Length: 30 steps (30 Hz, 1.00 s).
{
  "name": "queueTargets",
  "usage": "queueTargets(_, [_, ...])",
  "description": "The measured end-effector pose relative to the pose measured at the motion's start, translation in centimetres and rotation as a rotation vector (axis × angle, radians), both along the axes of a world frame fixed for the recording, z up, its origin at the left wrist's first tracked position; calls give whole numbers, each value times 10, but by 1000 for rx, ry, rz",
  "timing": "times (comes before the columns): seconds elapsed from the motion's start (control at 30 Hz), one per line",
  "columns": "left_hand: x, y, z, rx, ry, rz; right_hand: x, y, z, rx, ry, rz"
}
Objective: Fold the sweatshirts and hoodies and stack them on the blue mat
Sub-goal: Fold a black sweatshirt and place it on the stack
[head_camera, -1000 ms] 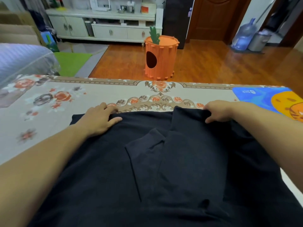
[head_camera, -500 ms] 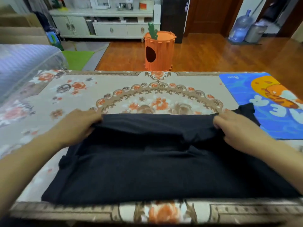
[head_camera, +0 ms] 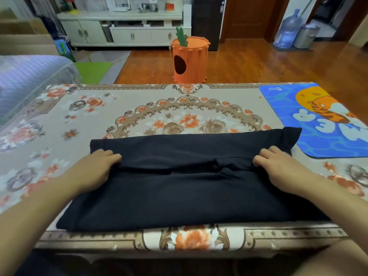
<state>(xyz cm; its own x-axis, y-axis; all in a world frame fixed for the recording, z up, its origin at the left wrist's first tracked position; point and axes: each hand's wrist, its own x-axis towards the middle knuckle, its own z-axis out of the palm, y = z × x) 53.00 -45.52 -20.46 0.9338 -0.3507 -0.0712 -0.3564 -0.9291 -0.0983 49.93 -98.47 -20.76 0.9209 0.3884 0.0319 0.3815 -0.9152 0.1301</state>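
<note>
While gripping one black sweatshirt at centre frame, two hands: left hand pinching the folded edge at its left, fingers curled; right hand pinching the same edge at its right. Spread flat across the floral table, far right corner touching one blue mat at right of frame. Beyond, upper centre, one orange carrot bin; upper right, one water jug.
</note>
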Motion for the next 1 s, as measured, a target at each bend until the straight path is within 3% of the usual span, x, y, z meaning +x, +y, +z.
queueTargets(0.07, [-1, -21, 13, 179, 136, 133, -2, -3, -3, 25, 83, -35])
queueTargets(0.17, [2, -72, 35, 350, 108, 135, 2, -7, 4, 134, 209, -80])
queueTargets(0.23, [3, -116, 39, 147, 73, -13, 4, -7, 8, 334, 236, -103])
queueTargets(0.33, [1, -187, 33, -273, 96, -237, 10, -14, 16, 590, 57, -253])
queueTargets(0.4, [3, -224, 20, -370, 63, -314, 18, -23, 18, 475, 27, -322])
queueTargets(0.5, [13, -248, 7, -314, 1, -379, 23, -32, 16, 253, 190, -294])
queueTargets(0.67, [26, -237, 8, -204, 33, -508, 32, -39, 25, 178, 216, -179])
queueTargets(0.9, [39, -230, 22, -377, 114, -359, 44, -33, 29, 60, 306, -183])
queueTargets(1.0, [37, -226, 30, -481, 100, -331, 44, -35, 35, 123, 308, -207])
